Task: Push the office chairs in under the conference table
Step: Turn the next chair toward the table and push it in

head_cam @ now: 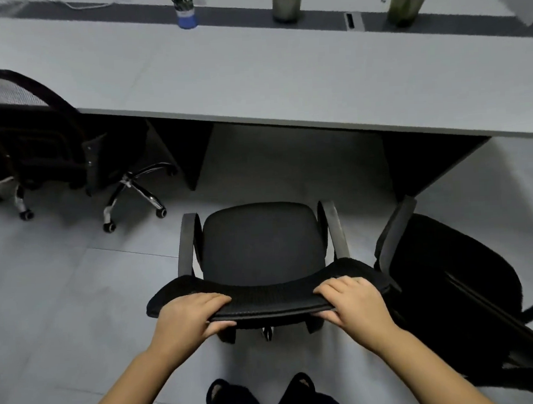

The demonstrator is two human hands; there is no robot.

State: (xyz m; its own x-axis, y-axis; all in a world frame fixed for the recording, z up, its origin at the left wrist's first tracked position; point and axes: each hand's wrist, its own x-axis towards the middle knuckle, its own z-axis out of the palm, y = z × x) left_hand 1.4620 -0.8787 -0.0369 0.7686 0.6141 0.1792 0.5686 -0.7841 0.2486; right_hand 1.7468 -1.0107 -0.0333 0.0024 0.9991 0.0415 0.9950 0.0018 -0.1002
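- You stand behind the middle chair (262, 249), which sits on the floor short of the table's (251, 77) near edge, its seat facing the open bay between the two dark table supports.
- Your left hand (191, 315) and right hand (355, 302) sit near the two ends of the backrest's top rail, likely so the push goes straight and the castors do not swing the chair off line.
- Fingers on both hands are curled over the top of the rail with thumbs underneath, closed on the mesh edge and holding the chair alone.
- The chair at the left (30, 132) is already partly tucked under the table's near edge; the chair at the right (444, 269) stands out on the floor, close beside yours, so mind the armrests clashing.
- The pen cup (185, 11) and two potted plants (287, 0) stand along the table's far side, well apart from this work.
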